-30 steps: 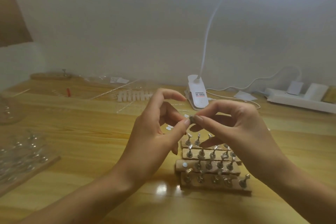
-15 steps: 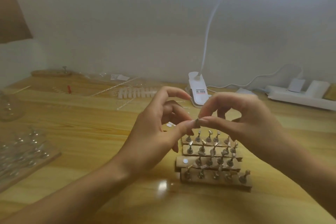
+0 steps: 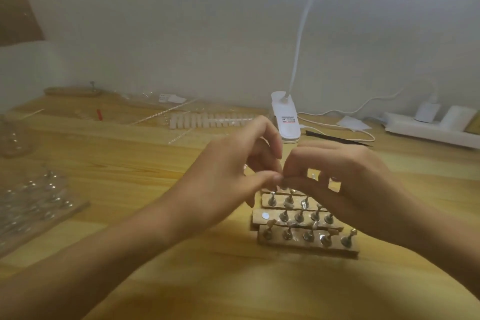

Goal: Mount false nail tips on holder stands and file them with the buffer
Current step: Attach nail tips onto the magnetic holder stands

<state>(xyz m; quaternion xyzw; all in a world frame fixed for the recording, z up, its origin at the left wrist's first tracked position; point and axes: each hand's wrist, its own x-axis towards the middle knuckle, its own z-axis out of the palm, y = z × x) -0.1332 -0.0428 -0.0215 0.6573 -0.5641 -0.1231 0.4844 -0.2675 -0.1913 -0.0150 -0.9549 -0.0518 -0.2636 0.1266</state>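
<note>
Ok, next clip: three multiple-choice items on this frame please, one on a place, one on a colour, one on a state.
1. Where is the white clip lamp?
A. behind the left hand and right hand
B. left of the clear tray
C. on the wooden bases

2. What colour is the small stick at the back left of the table?
A. blue
B. red
C. green

3. How are the two hands?
A. flat on the table
B. far apart
C. fingertips meeting above the holder stands

Answers: 1 A, its base sits beyond them; 2 B, red against the wood; 3 C, both are raised, fingers curled together.
</note>
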